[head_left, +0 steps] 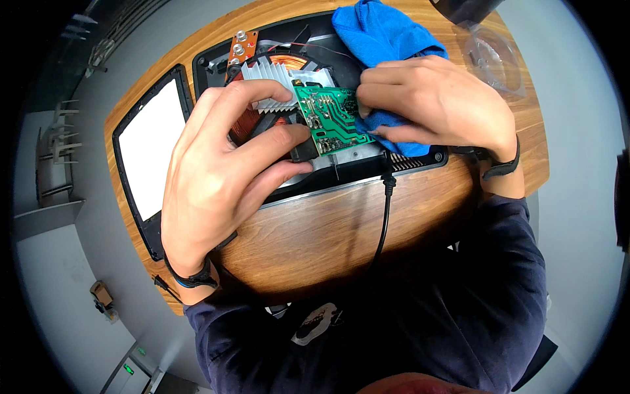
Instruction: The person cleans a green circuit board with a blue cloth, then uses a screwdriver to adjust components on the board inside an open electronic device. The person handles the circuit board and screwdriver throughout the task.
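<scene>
My left hand [213, 148] is closed on a green circuit board [331, 118], its fingertips at the left edge beside a finned silver heat sink [262, 74]. The board is tilted, with its soldered side up. At its right end, my right hand [436, 98] pinches a bunched blue cloth [387, 33] against the board; the exact contact is hidden under the fingers. Below them lies an opened black housing [205, 73], which looks like an induction cooker, with a copper coil [289, 61] inside. A small orange-brown board [243, 46] sits at its upper left.
A black-framed panel with a white face [147, 148] lies on the wooden table [315, 243] at the left. From the housing's near edge a black power cord [386, 217] runs toward me. At the far right are a clear plastic container [492, 59] and a dark object [467, 9].
</scene>
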{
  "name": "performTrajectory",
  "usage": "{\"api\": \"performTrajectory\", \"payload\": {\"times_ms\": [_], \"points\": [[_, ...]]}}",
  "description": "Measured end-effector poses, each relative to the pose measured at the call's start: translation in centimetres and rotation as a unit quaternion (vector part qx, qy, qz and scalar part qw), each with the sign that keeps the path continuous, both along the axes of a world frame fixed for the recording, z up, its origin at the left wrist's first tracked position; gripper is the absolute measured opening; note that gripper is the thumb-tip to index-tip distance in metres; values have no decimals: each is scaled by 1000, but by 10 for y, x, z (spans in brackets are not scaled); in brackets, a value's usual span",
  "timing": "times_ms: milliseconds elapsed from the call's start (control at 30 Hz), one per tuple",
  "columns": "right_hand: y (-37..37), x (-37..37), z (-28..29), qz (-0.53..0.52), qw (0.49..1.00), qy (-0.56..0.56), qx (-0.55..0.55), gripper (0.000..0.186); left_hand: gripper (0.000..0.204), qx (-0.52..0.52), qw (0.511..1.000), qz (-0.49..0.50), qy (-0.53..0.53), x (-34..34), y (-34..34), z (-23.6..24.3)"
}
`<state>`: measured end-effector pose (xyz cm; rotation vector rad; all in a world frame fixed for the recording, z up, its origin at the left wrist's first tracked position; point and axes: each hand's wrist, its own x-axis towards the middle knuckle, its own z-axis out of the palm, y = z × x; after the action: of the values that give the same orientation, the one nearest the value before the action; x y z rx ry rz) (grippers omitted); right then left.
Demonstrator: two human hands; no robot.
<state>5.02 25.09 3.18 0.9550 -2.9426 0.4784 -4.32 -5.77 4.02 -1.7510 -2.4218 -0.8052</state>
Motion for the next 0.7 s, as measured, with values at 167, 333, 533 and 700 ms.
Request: {"api": "performTrajectory", "payload": {"times_ms": [167, 333, 533, 700], "points": [[3, 0, -3, 10, 998, -45, 32, 36, 39, -5, 1000, -8, 2, 0, 0, 2], [-2, 1, 1, 16, 1000, -16, -4, 38, 40, -5, 1000, -1, 1, 0, -1, 1], [-1, 4, 2, 31, 999, -40, 19, 36, 41, -6, 1000, -5, 5, -1, -1, 0], [-2, 5, 1, 30, 999, -30, 12, 37, 40, -7, 1000, -1, 6, 0, 0, 0]]}}
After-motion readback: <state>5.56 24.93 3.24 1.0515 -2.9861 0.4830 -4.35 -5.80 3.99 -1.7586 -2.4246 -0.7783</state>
